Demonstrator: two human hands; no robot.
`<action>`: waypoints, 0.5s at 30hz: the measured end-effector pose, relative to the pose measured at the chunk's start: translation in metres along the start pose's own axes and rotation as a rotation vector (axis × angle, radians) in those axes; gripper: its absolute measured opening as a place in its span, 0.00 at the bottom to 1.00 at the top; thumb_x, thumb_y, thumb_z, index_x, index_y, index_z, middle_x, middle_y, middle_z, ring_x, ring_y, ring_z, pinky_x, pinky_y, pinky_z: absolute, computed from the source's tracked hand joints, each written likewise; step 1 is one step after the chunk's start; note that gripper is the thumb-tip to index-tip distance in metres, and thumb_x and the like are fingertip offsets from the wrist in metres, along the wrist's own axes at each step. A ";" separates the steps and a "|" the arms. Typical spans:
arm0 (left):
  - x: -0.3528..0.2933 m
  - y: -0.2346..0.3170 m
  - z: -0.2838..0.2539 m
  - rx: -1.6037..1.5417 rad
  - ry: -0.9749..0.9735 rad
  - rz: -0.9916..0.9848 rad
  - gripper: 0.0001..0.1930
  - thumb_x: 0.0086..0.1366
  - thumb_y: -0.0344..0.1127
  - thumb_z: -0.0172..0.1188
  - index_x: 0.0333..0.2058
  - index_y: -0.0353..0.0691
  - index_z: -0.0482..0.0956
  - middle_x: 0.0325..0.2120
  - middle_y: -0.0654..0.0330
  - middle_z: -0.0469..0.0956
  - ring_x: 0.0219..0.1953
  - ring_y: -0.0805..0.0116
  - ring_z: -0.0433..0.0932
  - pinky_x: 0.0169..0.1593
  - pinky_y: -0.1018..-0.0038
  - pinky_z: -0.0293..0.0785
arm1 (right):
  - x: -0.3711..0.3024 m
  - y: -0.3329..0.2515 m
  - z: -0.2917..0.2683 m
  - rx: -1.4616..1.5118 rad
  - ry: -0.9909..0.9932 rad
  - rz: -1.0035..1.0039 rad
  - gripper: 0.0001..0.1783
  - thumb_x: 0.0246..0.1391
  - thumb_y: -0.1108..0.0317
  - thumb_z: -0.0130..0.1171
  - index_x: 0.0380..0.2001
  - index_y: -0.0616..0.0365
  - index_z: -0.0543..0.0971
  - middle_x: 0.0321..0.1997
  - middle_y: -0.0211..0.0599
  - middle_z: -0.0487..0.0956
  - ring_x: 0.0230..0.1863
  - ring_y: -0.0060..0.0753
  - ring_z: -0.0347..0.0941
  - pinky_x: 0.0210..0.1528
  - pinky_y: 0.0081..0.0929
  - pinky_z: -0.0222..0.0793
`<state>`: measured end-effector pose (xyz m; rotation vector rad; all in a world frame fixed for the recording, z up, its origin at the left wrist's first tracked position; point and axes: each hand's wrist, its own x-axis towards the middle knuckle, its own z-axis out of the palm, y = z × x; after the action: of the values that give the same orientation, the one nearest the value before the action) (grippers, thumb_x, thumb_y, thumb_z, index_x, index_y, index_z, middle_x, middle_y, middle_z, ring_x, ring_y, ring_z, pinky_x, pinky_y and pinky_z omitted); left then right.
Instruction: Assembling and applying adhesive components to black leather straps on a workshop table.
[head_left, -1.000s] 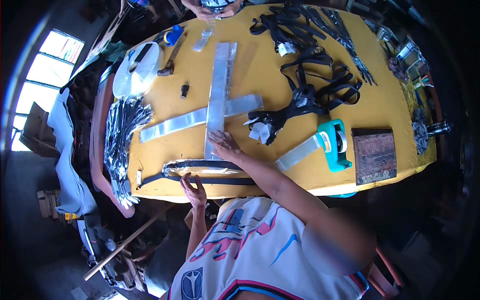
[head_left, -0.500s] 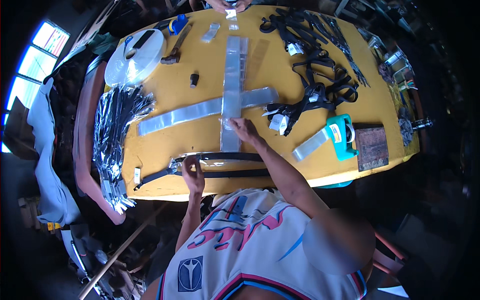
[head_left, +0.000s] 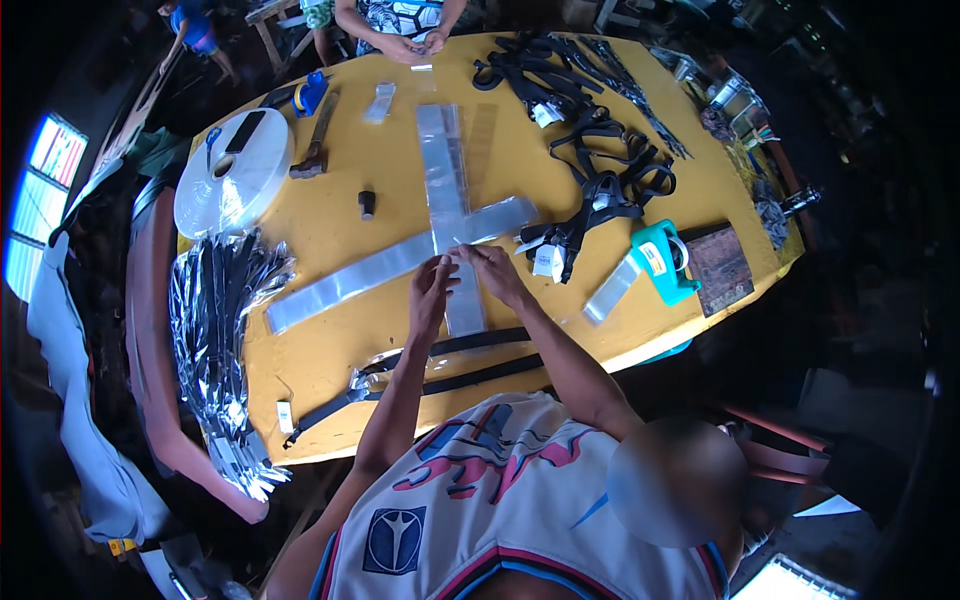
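Note:
My left hand (head_left: 432, 287) and my right hand (head_left: 492, 274) meet over the middle of the table, their fingertips pinched close together. What lies between the fingers is too small to make out. Beneath them is an upright stack of long clear plastic sleeves (head_left: 440, 160), crossed by another slanting stack of clear sleeves (head_left: 350, 270). Nearer to me, a black strap (head_left: 470, 378) lies along the front edge, with clear plastic at its left part and a white tag (head_left: 285, 416) by its left end.
Around lie a white reel (head_left: 190, 190), hammer (head_left: 318, 140), bagged black straps (head_left: 215, 320), loose black straps (head_left: 600, 190), a teal tape dispenser (head_left: 665, 275), a dark board (head_left: 722, 268) and a blue dispenser (head_left: 311, 92). Across the table, a person's hands (head_left: 415, 48) hold something small.
My left hand has risen from the black strap to join my right hand at the plastic sleeves. The view has shifted, bringing more of the person across the table into sight.

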<state>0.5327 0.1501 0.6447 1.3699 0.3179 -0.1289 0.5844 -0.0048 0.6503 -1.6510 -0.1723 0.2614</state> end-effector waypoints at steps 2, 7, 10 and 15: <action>0.006 -0.003 -0.006 0.056 -0.025 0.014 0.22 0.73 0.52 0.53 0.51 0.37 0.76 0.41 0.59 0.82 0.41 0.69 0.80 0.42 0.73 0.73 | -0.006 -0.010 0.008 -0.299 -0.030 0.028 0.26 0.68 0.50 0.48 0.48 0.63 0.81 0.40 0.47 0.85 0.44 0.35 0.82 0.47 0.30 0.73; 0.011 -0.007 -0.019 0.121 -0.019 0.235 0.15 0.73 0.43 0.52 0.42 0.35 0.79 0.34 0.59 0.83 0.34 0.71 0.81 0.36 0.76 0.74 | -0.009 0.009 0.026 -0.308 0.008 -0.163 0.22 0.68 0.51 0.48 0.45 0.57 0.81 0.33 0.53 0.81 0.34 0.51 0.80 0.36 0.39 0.74; 0.005 -0.018 -0.034 0.327 0.060 0.343 0.13 0.74 0.38 0.51 0.41 0.32 0.78 0.32 0.55 0.83 0.32 0.69 0.80 0.39 0.73 0.76 | -0.018 0.000 0.031 -0.477 0.005 -0.184 0.20 0.67 0.53 0.48 0.40 0.58 0.81 0.32 0.53 0.80 0.34 0.56 0.79 0.36 0.43 0.74; -0.001 -0.018 -0.030 0.343 0.176 0.470 0.12 0.74 0.36 0.49 0.35 0.33 0.74 0.24 0.57 0.75 0.24 0.69 0.75 0.31 0.72 0.73 | -0.017 0.004 0.035 -0.603 0.044 -0.240 0.16 0.65 0.58 0.54 0.41 0.61 0.81 0.37 0.49 0.83 0.37 0.51 0.81 0.41 0.39 0.76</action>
<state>0.5222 0.1760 0.6232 1.7658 0.1137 0.3437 0.5588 0.0235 0.6449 -2.2060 -0.4451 -0.0189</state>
